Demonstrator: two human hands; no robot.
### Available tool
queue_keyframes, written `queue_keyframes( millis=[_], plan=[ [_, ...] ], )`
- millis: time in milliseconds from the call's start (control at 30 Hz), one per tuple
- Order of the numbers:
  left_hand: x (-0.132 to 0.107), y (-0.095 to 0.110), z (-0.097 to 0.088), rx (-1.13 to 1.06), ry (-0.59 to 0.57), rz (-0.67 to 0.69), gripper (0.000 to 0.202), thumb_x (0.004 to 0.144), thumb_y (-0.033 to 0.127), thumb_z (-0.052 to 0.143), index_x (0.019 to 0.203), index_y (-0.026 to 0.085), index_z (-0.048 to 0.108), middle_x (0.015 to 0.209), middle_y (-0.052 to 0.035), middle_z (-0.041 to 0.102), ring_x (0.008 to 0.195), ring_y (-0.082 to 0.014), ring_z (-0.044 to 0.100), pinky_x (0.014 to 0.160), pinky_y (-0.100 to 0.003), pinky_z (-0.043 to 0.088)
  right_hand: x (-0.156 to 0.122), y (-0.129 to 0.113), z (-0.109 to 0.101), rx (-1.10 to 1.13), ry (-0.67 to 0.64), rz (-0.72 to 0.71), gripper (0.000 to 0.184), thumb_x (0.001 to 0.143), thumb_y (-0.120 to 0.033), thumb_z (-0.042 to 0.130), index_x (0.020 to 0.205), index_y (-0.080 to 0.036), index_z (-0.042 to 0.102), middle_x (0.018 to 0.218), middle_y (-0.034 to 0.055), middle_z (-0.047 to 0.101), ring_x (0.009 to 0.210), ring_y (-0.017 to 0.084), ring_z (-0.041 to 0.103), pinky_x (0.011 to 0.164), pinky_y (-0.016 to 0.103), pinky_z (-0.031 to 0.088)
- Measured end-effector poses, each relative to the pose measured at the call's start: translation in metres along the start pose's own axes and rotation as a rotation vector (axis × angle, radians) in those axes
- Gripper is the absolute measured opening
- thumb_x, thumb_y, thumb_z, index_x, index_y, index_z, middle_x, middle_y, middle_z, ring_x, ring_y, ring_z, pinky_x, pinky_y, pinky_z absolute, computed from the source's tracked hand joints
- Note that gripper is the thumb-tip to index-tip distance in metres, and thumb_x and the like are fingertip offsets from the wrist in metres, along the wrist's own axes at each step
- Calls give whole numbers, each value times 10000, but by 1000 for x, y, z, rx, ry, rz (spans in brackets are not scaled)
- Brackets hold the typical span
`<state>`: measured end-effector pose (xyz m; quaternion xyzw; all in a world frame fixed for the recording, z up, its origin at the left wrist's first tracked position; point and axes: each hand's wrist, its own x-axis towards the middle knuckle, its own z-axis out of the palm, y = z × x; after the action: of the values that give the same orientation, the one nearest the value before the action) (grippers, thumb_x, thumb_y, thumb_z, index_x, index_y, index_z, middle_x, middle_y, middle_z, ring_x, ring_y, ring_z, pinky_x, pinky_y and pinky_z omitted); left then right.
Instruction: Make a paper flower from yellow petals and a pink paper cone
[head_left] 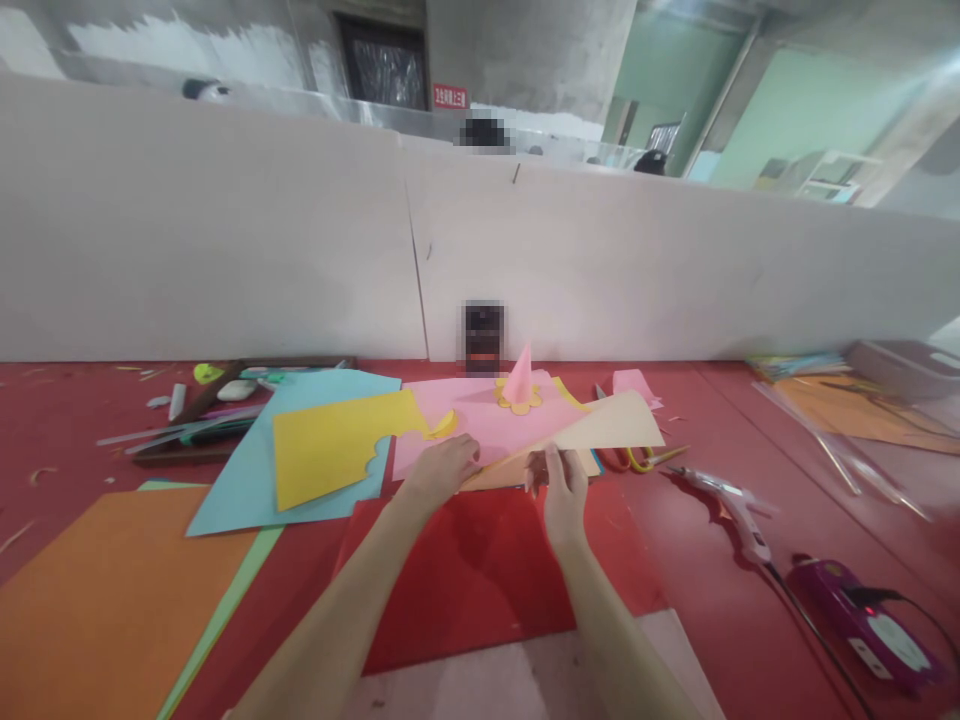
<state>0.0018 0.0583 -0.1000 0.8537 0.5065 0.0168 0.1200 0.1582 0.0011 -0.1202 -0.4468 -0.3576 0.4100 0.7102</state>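
A pale orange sheet of paper (611, 424) is lifted and curved between my hands. My right hand (561, 490) grips its lower edge with thumb and fingers. At its left end, my left hand (448, 466) is closed on the narrow corner, with the fingertips partly hidden. Just beyond stands a pink paper cone (520, 378) on a yellow scalloped paper piece (517, 403), which rests on a pink sheet (495, 432). Near my left hand lie a small curved yellow strip (445, 424) and a yellow sheet with a scalloped cut edge (330, 445).
To the right are scissors (637, 460), a glue gun (731, 505) and a purple power box (862, 620) with cords. A tool tray (225, 400), a blue sheet (232, 490) and an orange sheet (120, 590) lie left. Red sheets (480, 580) lie beneath my forearms. A white partition (225, 240) stands behind.
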Motion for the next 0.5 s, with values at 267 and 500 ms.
queue_keyframes(
  millis=[267,500],
  plan=[
    [0,-2,1,-12,21,19,160,830,233,426,869,172,568,925,-51,615,826,-181,590,648,-253,399,-4,-5,-1,11,109,-61,273,805,-366,510,618,-172,466,498,-40,544,346,60,442,354,188,339],
    [-1,-2,3,-38,42,38,155,825,220,426,854,174,571,936,-58,596,799,-170,583,652,-260,412,2,-24,-15,54,204,-175,232,789,-286,518,593,-179,454,439,-52,531,334,78,451,356,198,346]
  ],
)
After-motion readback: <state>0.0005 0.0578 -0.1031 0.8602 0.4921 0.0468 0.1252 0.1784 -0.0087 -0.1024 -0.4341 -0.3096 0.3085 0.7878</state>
